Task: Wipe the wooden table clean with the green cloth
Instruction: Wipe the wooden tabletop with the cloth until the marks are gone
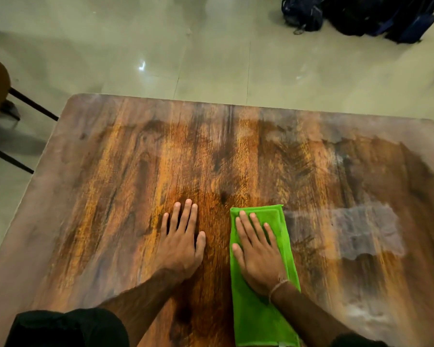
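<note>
Presses the green cloth [261, 319], folded long, flat on the wooden counter [135, 159] with the right hand [257, 256], fingers straight and spread, near the front edge, right of centre. Rests the left hand [181, 241] just beside it, palm down on bare wood (fingers straight, holding nothing). Greyish film [361, 229] right of the cloth; dark bags [361, 16] on the floor [161, 46] beyond.

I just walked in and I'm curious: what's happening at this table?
A person is wiping a wooden table with a folded green cloth. The right hand presses flat on the cloth, fingers straight, while the left hand rests flat on the bare wood beside it. The middle of the table looks dark and glossy; a dull greyish film shows to the right of the cloth and along the far edge.
</note>
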